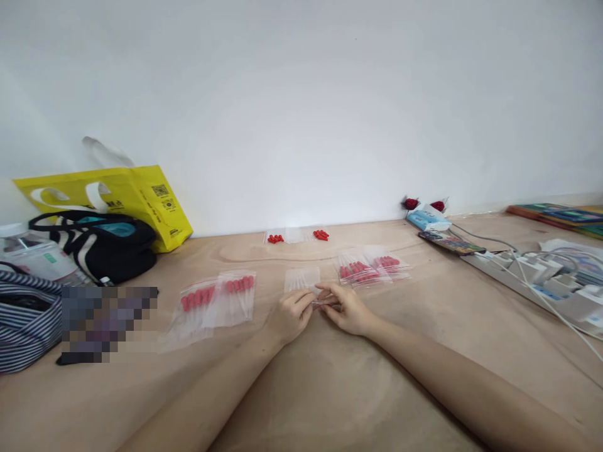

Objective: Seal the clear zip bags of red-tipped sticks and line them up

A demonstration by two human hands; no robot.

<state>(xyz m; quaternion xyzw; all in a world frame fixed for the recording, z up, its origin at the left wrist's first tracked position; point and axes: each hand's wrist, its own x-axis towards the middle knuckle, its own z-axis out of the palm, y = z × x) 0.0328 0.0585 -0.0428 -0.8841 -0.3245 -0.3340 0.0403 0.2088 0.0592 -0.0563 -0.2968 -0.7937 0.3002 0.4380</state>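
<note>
Even, moderately bright illumination; no lamp or window is visible. The pale wall [301,113] is brightest near the center and grayer toward the upper corners. Soft shadows lie beneath the forearms at lower center, and faint sheen marks the tabletop [282,402]. Fine detail is slightly soft; a pixelated patch obscures the left side. Wide-angle stretching appears toward the edges.

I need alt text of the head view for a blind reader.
A person's left hand and right hand hold a small, unclear item over a tan tabletop. Nearby lie clear plastic bags with red-tipped sticks; a yellow tote bag is at left, a power strip at right.
</note>
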